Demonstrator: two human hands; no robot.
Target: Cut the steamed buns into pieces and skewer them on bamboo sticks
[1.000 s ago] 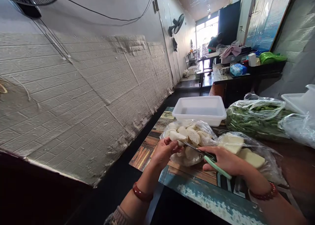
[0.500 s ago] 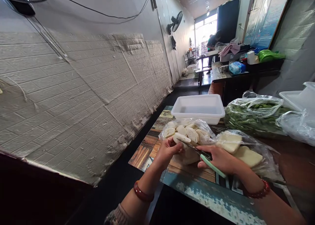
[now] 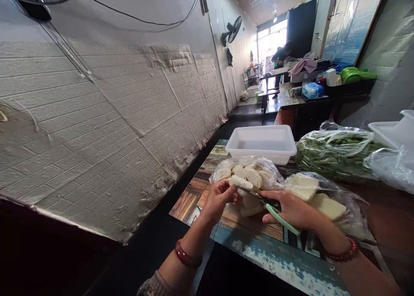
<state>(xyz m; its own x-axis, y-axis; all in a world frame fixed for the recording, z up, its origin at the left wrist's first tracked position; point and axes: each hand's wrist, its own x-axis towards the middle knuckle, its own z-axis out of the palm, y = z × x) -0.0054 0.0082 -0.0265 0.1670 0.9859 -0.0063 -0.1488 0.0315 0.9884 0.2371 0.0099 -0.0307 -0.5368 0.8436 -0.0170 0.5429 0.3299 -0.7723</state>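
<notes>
Compared with one second ago, the white piece (image 3: 241,182) sits closer to the right hand (image 3: 289,207), and a round slice (image 3: 223,174) beyond the left hand (image 3: 218,201) is exposed to view. The shift suggests a new cutting position on the same piece; completion of the cut cannot be confirmed.

Left hand: thumb and fingers pinch the near end of the white piece, above the clear bag (image 3: 271,165) of slices.

Right hand: fingers are closed around the green handle of the scissors (image 3: 281,219). The blades point toward the left hand and meet the underside of the piece (the blade gap is too small to judge).

Beyond both hands, the white box (image 3: 260,154) stands on the surface (image 3: 194,196). Pale slabs (image 3: 329,207) lie just beside the right hand.
</notes>
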